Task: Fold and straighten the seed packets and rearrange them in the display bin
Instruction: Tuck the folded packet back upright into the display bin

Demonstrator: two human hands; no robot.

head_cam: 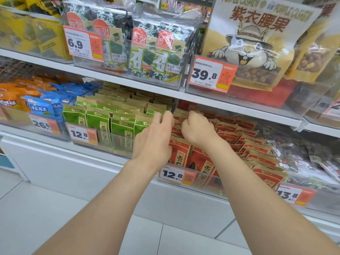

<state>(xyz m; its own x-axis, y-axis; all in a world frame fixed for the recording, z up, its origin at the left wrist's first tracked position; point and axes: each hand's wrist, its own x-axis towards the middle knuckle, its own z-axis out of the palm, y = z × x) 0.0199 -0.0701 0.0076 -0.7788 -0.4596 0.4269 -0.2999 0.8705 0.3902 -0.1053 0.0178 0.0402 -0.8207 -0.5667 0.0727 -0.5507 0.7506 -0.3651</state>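
- The left hand (154,137) reaches up at the seam between two bins. Its fingers are together and nearly straight, tips at a packet top; whether they pinch it cannot be told.
- The right hand (197,130), just at its 3 o'clock, has its fingers curled down over the tops of the red seed packets (257,150), grasping them.
- The red packets stand in leaning rows in a clear display bin (217,183), running from the hands towards 4 o'clock.
- Green seed packets (97,122) fill the neighbouring bin at the left hand's 9 o'clock, beyond a thin dark divider (173,107).
- A white shelf edge (230,105) runs close above the hands at 12 o'clock.
- A 12.8 price tag (177,175) sits on the bin front at 6 o'clock, with open floor (55,208) below.
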